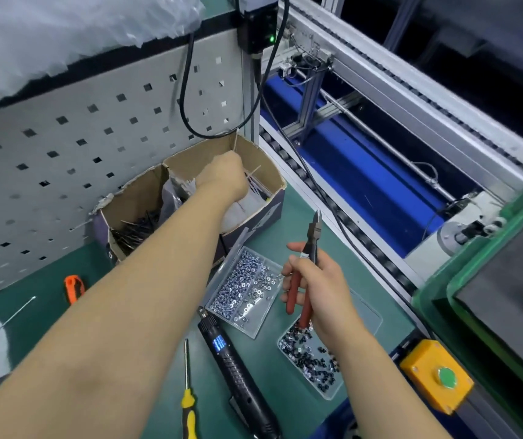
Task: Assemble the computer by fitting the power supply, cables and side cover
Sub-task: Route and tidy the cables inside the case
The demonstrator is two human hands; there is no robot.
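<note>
Thin pale cable ties poke from right compartment of torn cardboard box on green mat; left hand reaches in, fingers curled among ties, grip unclear. Right hand grips red-handled cutters, dark metal jaws up, above clear plastic screw trays

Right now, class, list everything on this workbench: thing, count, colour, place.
cardboard box: one, brown, against the pegboard, two compartments
cable ties: many, pale, right compartment
screw trays: two, clear, centre of the mat
electric screwdriver: one, black, lying left of the trays
hand screwdriver: one, yellow and black handle, front
utility knife: one, orange, left
button box: one, yellow with green button, right edge
cutters: one, red handles, in the right hand
left hand: reaching into the box, on the cable ties
right hand: holding the cutters upright
</note>
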